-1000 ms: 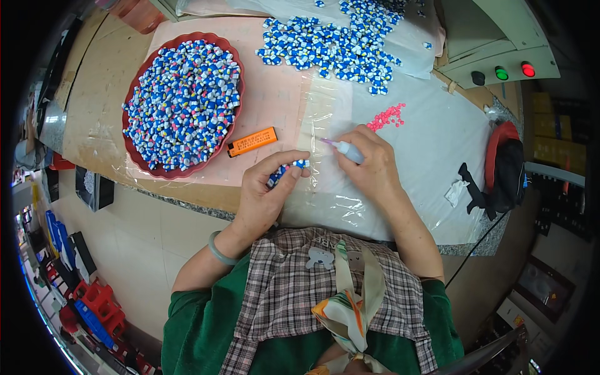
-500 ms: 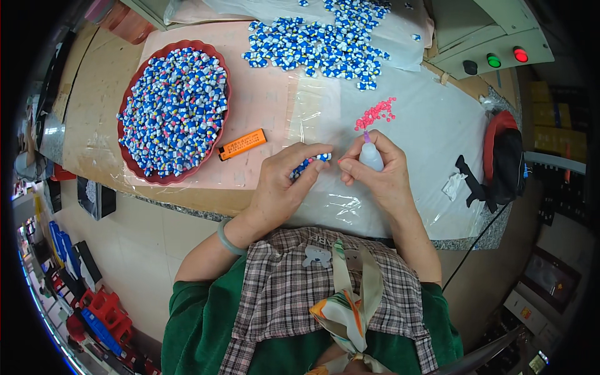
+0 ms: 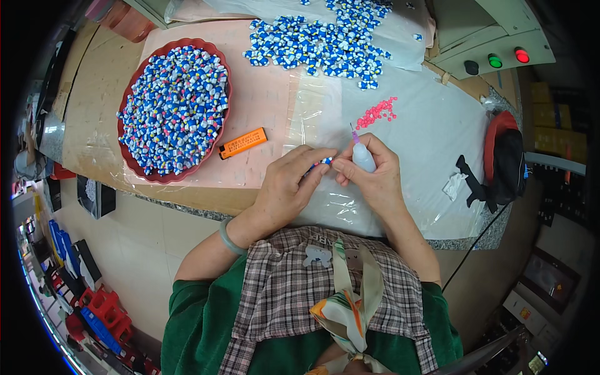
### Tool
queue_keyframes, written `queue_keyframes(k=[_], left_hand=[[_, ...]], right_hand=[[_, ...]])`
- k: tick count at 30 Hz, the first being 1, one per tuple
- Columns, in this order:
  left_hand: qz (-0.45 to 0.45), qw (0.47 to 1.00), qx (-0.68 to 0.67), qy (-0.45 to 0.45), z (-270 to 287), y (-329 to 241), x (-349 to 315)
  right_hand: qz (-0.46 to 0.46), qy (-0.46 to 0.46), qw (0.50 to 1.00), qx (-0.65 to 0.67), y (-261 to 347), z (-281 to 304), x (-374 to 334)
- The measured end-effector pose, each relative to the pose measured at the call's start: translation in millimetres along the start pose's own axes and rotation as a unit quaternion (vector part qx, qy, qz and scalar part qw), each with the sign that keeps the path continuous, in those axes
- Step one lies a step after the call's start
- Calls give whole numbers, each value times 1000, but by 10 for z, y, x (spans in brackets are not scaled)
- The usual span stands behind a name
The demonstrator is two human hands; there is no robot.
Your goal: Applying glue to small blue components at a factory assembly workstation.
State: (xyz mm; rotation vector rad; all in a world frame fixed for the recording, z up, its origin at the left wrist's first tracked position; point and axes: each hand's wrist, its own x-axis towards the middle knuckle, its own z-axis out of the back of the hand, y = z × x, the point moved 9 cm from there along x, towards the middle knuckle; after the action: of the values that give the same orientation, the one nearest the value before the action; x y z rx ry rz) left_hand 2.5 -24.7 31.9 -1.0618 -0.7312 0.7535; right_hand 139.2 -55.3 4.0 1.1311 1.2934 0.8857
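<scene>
right hand (image 3: 377,173) has closed in on left hand (image 3: 286,181), bottle (image 3: 364,159) swung leftward.
left fingers, nearly together, pinch blue-white beads (image 3: 326,161); right fingers curl around the bottle, thumb at the beads.

The left hand (image 3: 286,181) is holding blue-and-white pieces (image 3: 326,161), the right hand (image 3: 380,177) a squeeze bottle (image 3: 363,158); pink bits (image 3: 375,114) are lying at its twelve o'clock.
</scene>
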Motion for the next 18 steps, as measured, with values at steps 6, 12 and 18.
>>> queue_keyframes(k=[6, 12, 18], left_hand=[[-39, 998, 49, -32, 33, -31, -36], [-76, 997, 15, 10, -44, -58, -44], [-82, 996, -2, 36, 129, -208, 6]], right_hand=[[39, -36, 997, -53, 27, -73, -35], [12, -21, 997, -77, 73, -12, -73], [7, 9, 996, -86, 131, -47, -44]])
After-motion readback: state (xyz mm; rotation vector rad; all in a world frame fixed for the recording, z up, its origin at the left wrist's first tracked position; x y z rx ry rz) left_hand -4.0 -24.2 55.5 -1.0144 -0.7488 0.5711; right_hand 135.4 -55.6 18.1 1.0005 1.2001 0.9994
